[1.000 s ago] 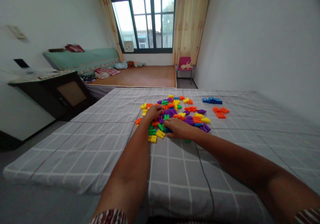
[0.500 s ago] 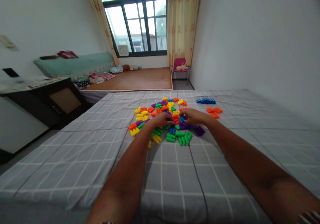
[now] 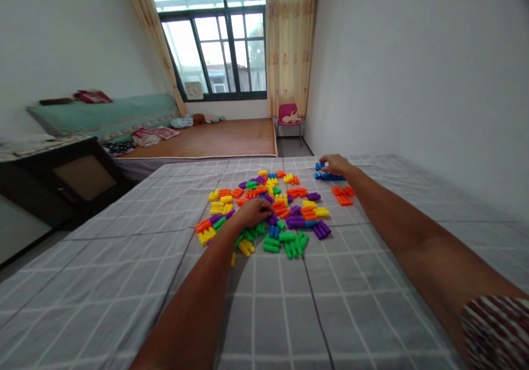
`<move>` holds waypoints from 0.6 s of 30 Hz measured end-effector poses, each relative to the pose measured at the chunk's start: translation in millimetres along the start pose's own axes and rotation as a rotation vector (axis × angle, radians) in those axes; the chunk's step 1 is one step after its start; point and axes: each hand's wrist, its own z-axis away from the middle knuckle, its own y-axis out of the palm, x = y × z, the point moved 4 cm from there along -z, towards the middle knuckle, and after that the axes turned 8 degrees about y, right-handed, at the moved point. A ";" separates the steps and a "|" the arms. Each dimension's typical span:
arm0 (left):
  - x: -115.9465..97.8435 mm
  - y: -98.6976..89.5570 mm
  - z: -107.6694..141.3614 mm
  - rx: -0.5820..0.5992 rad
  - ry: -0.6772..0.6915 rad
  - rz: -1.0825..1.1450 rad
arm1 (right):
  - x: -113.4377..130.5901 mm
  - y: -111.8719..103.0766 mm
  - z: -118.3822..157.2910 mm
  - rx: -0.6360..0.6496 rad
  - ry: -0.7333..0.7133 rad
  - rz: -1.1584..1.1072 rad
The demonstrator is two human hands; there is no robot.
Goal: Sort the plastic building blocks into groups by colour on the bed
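Right grip (image 3: 335, 164) pinches a blue block (image 3: 318, 166), left grip (image 3: 253, 212) unclear, clock dial (image 3: 194, 90) illegible.

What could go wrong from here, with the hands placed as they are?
The right hand has a blue piece at its fingertips, close to the blue row, so it could knock that row askew. The right forearm passes near the orange pieces; a low movement might scatter them. The left hand is among the mixed pieces, where its forearm could catch the yellow piece beside it.
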 end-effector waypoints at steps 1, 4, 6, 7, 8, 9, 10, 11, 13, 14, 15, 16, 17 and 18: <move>0.3 0.2 -0.1 -0.001 0.002 -0.007 | -3.4 5.1 -6.0 0.027 0.015 0.023; 0.9 0.5 0.4 -0.004 -0.007 -0.011 | -4.3 19.4 -15.9 0.099 0.034 0.079; 1.1 0.6 1.1 -0.003 -0.018 -0.002 | -1.5 25.5 -18.7 0.132 0.026 0.097; 1.4 0.6 1.4 -0.003 -0.022 0.004 | -0.4 27.3 -19.6 0.146 0.022 0.102; 1.8 0.6 1.7 -0.005 -0.025 0.008 | 0.3 28.2 -20.3 0.155 0.018 0.105; 2.2 0.6 1.8 -0.007 -0.026 0.010 | 0.8 28.3 -20.7 0.162 0.013 0.108; 2.5 0.6 1.8 -0.008 -0.024 0.010 | 0.8 28.1 -20.9 0.168 0.011 0.112; 2.6 0.7 1.7 -0.007 -0.019 0.009 | 0.6 27.8 -20.7 0.179 0.011 0.117; 1.7 1.2 1.1 0.004 -0.012 0.005 | -0.2 27.2 -19.1 0.207 0.012 0.129; 0.6 1.2 0.7 0.011 -0.011 0.004 | -0.7 26.7 -17.8 0.217 0.011 0.130; -0.9 0.8 0.5 0.018 -0.011 0.005 | -1.4 26.0 -16.3 0.223 0.010 0.129; -2.9 -0.2 0.4 0.026 -0.009 0.012 | -2.2 25.2 -14.7 0.230 0.013 0.126; -4.9 -2.1 0.6 0.031 -0.006 0.029 | -3.0 24.0 -13.0 0.237 0.018 0.123; -6.5 -5.2 1.3 0.028 -0.005 0.054 | -3.7 22.4 -11.3 0.239 0.025 0.121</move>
